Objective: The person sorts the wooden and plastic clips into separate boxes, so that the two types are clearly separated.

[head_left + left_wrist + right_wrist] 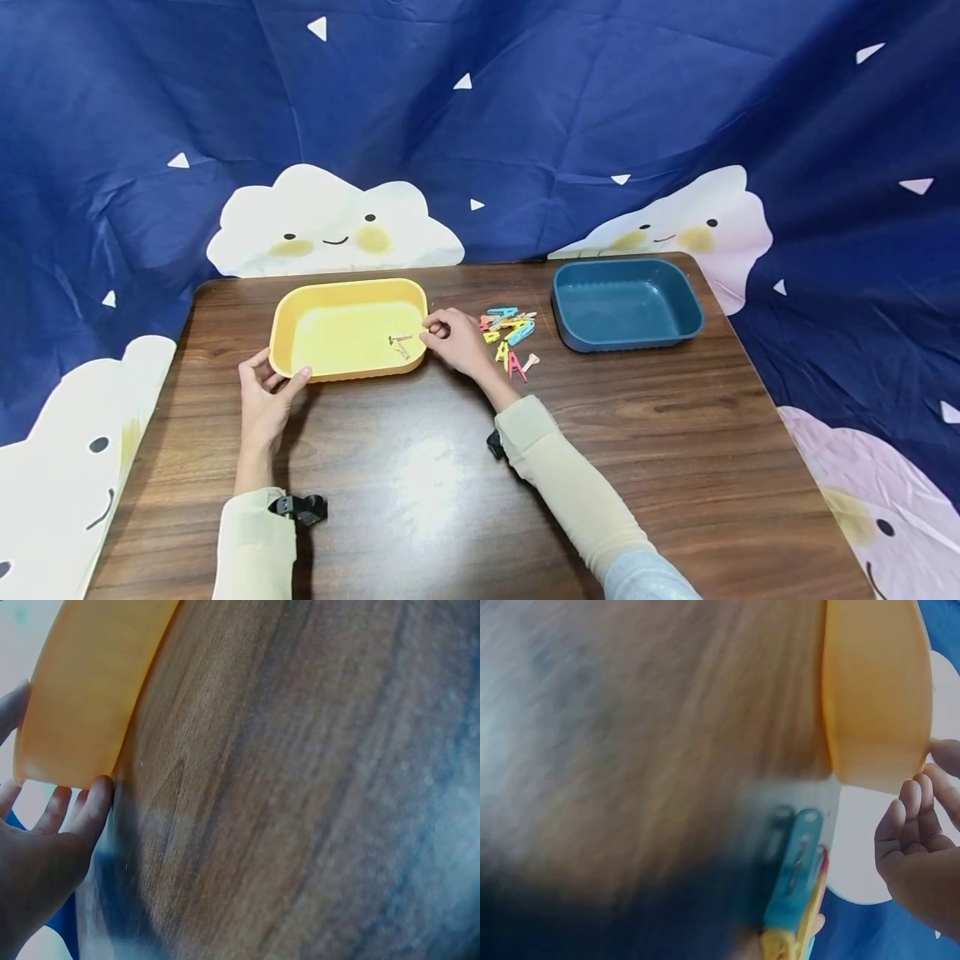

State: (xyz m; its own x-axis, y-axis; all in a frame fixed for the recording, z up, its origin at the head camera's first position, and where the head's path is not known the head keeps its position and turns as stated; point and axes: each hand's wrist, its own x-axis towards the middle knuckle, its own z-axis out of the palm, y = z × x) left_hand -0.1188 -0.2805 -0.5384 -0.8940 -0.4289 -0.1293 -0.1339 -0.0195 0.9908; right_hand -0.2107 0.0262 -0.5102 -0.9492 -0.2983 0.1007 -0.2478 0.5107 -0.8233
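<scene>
The left hand (264,407) grips the yellow tub (337,333) near the far-left corner of the table (375,542); the right hand (459,343) meets its right rim, pinching or not, I can't tell. Light bracing should prevent sliding.

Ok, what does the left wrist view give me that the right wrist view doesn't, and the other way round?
Only the left wrist view shows the left hand, gripping one end of the yellow tub.

Only the right wrist view shows the right hand, its fingers at the tub's rim; I can't tell whether they grip it. It alone also shows a blue clothespin and a yellow clothespin, close together.

Both share the tub's outer side and the brown wooden table.
</scene>
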